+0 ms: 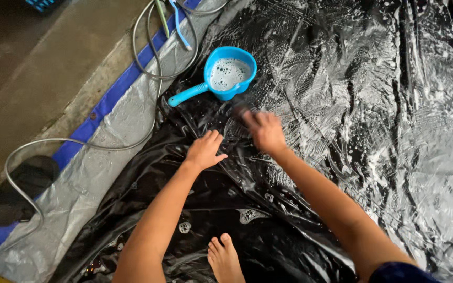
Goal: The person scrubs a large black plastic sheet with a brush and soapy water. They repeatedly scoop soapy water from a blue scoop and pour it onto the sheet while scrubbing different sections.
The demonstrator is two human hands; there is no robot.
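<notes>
A large black plastic sheet (373,105), wet and streaked with white soap foam, covers most of the ground. My left hand (204,150) presses flat on the sheet, fingers together, holding nothing. My right hand (265,131) is blurred just right of it, closed around a small dark object that I cannot make out, rubbing against the sheet. A blue plastic dipper (223,75) with a handle stands on the sheet just beyond both hands, holding foamy water. My bare foot (225,258) rests on the sheet at the bottom.
A grey and blue tarp (100,157) lies under the black sheet's left edge. A grey hose (53,141) curls across it onto the concrete floor (38,63). A dark cloth bundle (19,191) lies at the left. Thin blue and green tools (176,21) lie near the top.
</notes>
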